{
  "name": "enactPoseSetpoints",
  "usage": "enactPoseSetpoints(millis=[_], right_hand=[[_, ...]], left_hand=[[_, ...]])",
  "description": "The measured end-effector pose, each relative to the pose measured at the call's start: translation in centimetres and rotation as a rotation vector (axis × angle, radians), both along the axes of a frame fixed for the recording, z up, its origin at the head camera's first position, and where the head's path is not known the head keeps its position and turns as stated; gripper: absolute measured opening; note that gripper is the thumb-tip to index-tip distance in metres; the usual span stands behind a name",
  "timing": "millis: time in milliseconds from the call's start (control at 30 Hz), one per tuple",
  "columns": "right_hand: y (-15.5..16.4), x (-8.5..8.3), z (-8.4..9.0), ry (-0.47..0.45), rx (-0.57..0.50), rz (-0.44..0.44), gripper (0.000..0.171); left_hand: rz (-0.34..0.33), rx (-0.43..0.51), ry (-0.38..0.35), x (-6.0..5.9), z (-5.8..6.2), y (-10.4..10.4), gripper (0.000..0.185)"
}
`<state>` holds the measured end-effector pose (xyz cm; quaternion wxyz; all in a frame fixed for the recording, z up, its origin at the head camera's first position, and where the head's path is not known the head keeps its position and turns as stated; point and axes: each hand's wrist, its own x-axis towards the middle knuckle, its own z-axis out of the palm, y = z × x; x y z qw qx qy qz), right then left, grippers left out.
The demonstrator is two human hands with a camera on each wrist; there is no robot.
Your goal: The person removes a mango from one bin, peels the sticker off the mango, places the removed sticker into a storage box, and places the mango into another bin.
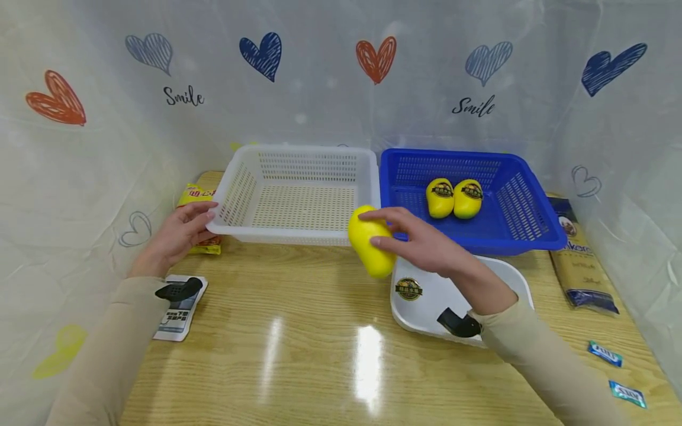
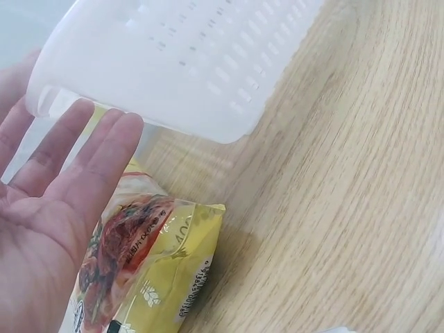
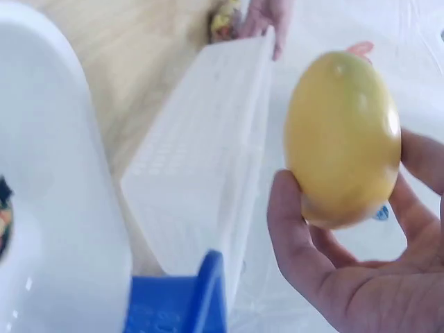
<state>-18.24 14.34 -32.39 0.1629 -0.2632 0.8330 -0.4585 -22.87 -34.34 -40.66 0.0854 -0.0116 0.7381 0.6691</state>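
**Yellow fruit held at the near edge of the white basket**

Yellow mango-like fruit (image 1: 371, 248) is off the worktop (image 1: 298, 331), in the air at the near right corner of the white basket (image 1: 298, 195); right hand (image 1: 421, 239) grips it from the side, fingers and thumb curled round it, so it hangs clear of the rim; left hand (image 1: 178, 234) lies open, straight fingers against the basket's left corner, apparently steadying it; yellow snack packet (image 2: 149, 270) lies under that hand; blue basket (image 1: 524, 228) just beside holds two like fruits (image 1: 454, 198), stickers up; white tray (image 1: 426, 302) sits under the right wrist.
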Motion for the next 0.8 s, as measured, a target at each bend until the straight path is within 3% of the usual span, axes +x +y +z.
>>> enactPoseSetpoints(millis=[300, 533, 800], right_hand=[[-0.4, -3.8, 1.4, 0.052, -0.07, -0.175, 0.045], [-2.8, -8.4, 0.6, -0.05, -0.148, -0.228, 0.047], [-6.8, -13.6, -0.5, -0.159, -0.103, -0.29, 0.048]], left_hand=[[0.007, -0.034, -0.006, 0.1, 0.0, 0.0, 0.057], [0.012, -0.073, -0.014, 0.3, 0.2, 0.1, 0.059], [0.012, -0.064, -0.018, 0.1, 0.0, 0.0, 0.058]])
